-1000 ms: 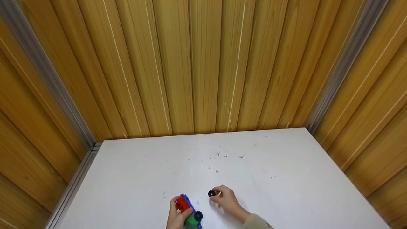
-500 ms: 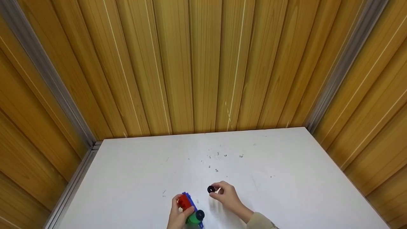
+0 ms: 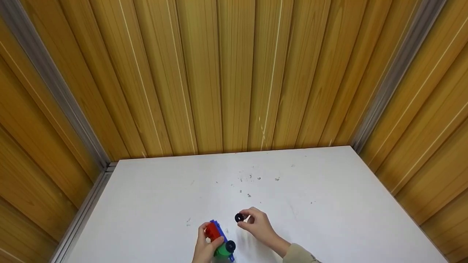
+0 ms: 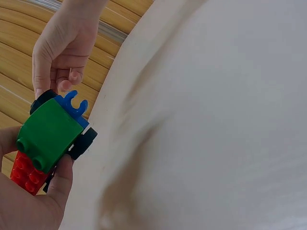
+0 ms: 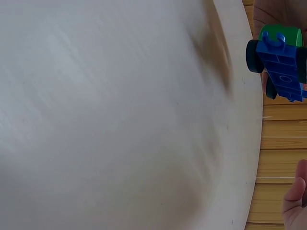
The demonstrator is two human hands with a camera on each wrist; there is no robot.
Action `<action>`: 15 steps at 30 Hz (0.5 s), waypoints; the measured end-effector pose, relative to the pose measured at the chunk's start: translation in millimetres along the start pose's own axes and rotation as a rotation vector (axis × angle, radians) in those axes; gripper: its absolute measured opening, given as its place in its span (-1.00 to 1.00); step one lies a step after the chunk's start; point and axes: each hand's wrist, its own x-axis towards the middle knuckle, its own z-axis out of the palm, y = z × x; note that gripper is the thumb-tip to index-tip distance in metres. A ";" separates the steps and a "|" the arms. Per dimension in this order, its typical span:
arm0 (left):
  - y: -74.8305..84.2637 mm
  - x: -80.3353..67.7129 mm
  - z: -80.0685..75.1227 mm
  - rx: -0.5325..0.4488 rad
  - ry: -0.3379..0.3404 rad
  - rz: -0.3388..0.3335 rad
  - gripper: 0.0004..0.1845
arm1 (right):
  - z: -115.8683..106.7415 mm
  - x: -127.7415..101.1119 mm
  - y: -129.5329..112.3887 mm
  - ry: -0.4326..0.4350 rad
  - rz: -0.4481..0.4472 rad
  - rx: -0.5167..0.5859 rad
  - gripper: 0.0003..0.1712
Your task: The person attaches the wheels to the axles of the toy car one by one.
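Note:
My left hand (image 3: 203, 251) grips a toy block car at the table's near side. The car has a blue base (image 5: 283, 72), a red studded brick (image 4: 27, 173), a green curved brick (image 4: 50, 133) and black wheels (image 3: 230, 246). A blue hook (image 4: 76, 104) juts from one end of the base. To the right of the car, my right hand (image 3: 259, 225) pinches a loose black wheel (image 3: 239, 217) between thumb and fingertips, held apart from the car in the head view. The right wrist view cuts off most of the right hand and hides that wheel.
The white table (image 3: 153, 197) carries small dark marks (image 3: 250, 179) toward its middle. Wood-patterned panels (image 3: 234, 73) rise behind it and at both sides. Grey metal posts (image 3: 78, 106) stand at the corners.
My right hand has risen slightly, then moved a little left toward the car with the wheel. The left hand and car have shifted slightly up and right.

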 end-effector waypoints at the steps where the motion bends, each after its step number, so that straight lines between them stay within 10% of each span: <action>1: 0.0 0.0 0.0 -0.003 -0.001 0.006 -0.25 | -0.1 -0.4 -1.8 -0.003 -0.002 -0.001 -0.70; 15: 1.4 0.4 0.2 0.009 -0.023 -0.024 -0.25 | 3.6 -1.1 -7.3 -0.045 0.020 0.040 -0.69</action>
